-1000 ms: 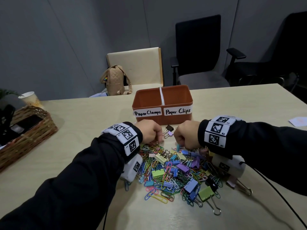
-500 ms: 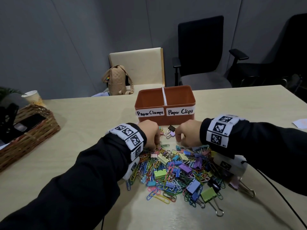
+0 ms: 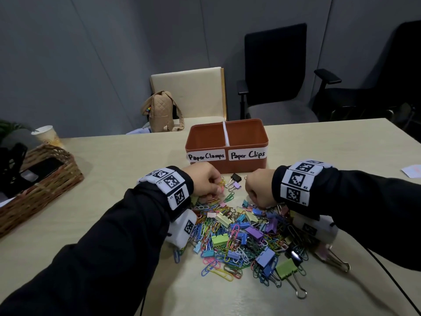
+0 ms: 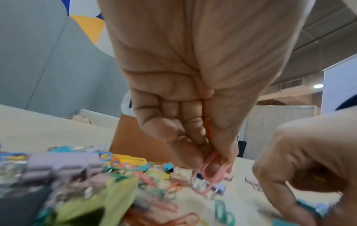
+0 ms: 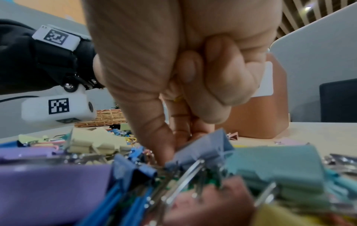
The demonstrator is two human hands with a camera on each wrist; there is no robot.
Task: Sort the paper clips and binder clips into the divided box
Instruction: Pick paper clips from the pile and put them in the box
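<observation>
Two hands work the far edge of the pile point(image 3: 241, 238) – left hand point(image 3: 205, 180) pinches a pink paper clip point(image 4: 209, 172), an orange one tucked in its curled fingers point(image 4: 190, 116); right hand point(image 3: 258, 188) is clenched with thumb and fingertips dug in by a blue binder clip point(image 5: 201, 146), but I can't tell if it has a grip. Step looks like early picking; the divided box point(image 3: 227, 165), orange plastic with a white divider, sits just beyond the hands with nothing visible inside, so next is a short lift over the "Paper Clips" label point(image 3: 247, 154) on its right half and a release. Paper clips are thin coated wire loops that snag on each other – binder clips are blocky folded metal with wire handles.
</observation>
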